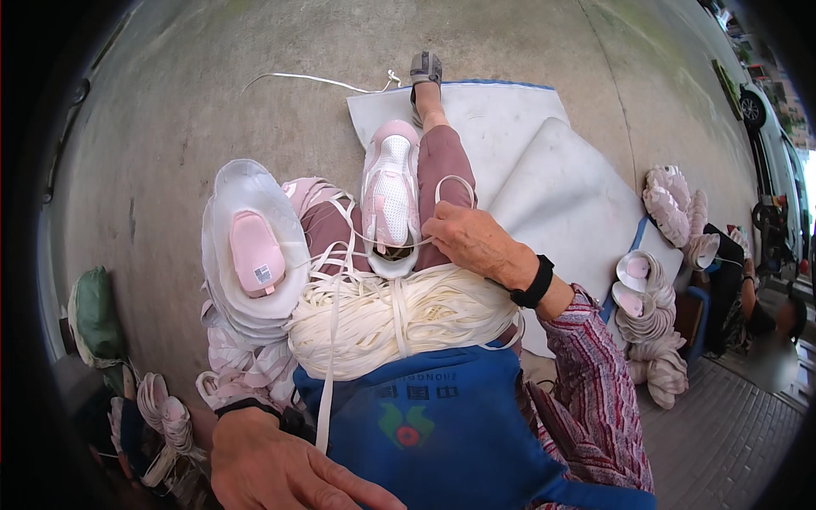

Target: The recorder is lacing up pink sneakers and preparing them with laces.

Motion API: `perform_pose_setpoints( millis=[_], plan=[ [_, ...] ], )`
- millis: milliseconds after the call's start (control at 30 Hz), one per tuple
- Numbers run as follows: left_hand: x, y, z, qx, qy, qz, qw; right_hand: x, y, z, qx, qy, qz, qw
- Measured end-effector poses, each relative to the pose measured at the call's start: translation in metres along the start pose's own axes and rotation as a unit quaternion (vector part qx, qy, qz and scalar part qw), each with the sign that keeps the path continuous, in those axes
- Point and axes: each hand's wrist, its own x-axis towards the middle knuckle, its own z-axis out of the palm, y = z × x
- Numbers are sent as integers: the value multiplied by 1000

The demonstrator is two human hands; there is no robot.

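A pink and white sneaker (393, 191), toe pointing away, rests between my legs. By its opening my right hand (474, 242) is closed, pinching a thin cream shoelace (334, 365); a loop of lace stands above the fingers. My left hand (289, 463) is raised close at the lower edge, its fingertips partly cut off. The lace runs straight down to this hand and disappears behind it, apparently gripped on the hidden palm side. Across my lap lies a thick tied bundle of cream laces (399, 319).
Left of my lap stands a stack of white shoe parts with a pink insole (257, 246) on top. A grey-white sheet (527, 187) covers concrete ahead. Tied shoes (650, 297) are piled at right, near another person (748, 314). A green bag (98, 314) sits far left.
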Motion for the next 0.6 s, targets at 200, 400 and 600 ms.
perform_pose_setpoints(
  millis=[200,400,600],
  plan=[
    [-36,-21,-26,286,420,-378,774,-4,12,12,1,-31,20,999],
    [-59,-128,-139,512,360,-496,602,-3,17,12,-46,-4,14,999],
    [-73,-145,-168,444,321,-583,599,10,12,0,97,34,105,989]
  ],
)
